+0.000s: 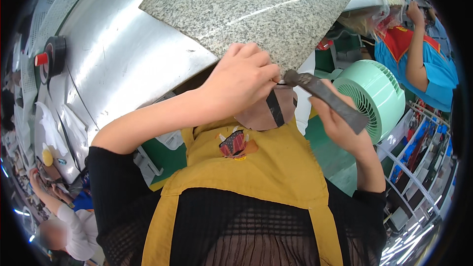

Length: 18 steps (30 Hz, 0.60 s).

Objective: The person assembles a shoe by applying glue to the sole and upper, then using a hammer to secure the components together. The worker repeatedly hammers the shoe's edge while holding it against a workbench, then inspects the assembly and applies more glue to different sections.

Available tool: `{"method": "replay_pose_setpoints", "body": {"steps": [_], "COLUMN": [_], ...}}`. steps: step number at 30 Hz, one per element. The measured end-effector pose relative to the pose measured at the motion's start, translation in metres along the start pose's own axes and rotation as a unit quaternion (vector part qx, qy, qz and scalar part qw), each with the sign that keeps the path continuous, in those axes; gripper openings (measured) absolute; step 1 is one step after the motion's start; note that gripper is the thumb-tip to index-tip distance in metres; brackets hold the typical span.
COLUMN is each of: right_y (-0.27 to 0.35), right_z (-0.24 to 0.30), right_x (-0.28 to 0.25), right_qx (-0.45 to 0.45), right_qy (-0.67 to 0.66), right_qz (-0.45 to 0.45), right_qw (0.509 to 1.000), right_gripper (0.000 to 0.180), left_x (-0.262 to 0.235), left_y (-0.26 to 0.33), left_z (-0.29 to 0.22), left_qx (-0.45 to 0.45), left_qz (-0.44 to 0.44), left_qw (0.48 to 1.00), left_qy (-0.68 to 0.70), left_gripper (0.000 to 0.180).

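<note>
The right hand [340,120] grips 1 dark hammer [327,96], its tip just beside the near corner of the granite worktop [256,10]; the left hand [246,75] curls there, its exact grasp I cannot tell

readable text: none | yellow apron [256,180] | motif [234,144]: any lettering too small

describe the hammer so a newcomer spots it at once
Start from the speckled slab at the top. By its near corner, to the right of the left hand, the right hand grips the hammer. It is dark and narrow, unlike the bulky, pale green fan farther right.
</note>
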State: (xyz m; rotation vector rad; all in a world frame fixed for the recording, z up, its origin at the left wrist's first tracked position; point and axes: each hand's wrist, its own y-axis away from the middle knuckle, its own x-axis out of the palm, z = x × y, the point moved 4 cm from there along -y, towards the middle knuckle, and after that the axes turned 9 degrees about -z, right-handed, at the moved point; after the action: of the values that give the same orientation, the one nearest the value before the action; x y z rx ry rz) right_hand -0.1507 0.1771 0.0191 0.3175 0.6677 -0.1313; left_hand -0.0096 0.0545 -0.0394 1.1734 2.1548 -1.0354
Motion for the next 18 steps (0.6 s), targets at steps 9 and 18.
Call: {"method": "replay_pose_setpoints", "body": {"steps": [9, 18], "right_y": [-0.007, -0.012], "right_z": [-0.008, -0.032], "right_x": [0.002, 0.025], "right_qx": [0.001, 0.018], "right_qy": [-0.081, -0.184], "right_qz": [-0.040, 0.040], "right_qw": [0.996, 0.982], "right_gripper": [0.021, 0.026], "left_x": [-0.005, -0.018], "left_y": [-0.005, 0.014], "left_z": [-0.005, -0.013], "left_qx": [-0.049, -0.251], "left_qz": [0.101, 0.131], "left_qw": [0.994, 0.910], "left_qy": [0.018, 0.303], "left_gripper": [0.009, 0.014]}}
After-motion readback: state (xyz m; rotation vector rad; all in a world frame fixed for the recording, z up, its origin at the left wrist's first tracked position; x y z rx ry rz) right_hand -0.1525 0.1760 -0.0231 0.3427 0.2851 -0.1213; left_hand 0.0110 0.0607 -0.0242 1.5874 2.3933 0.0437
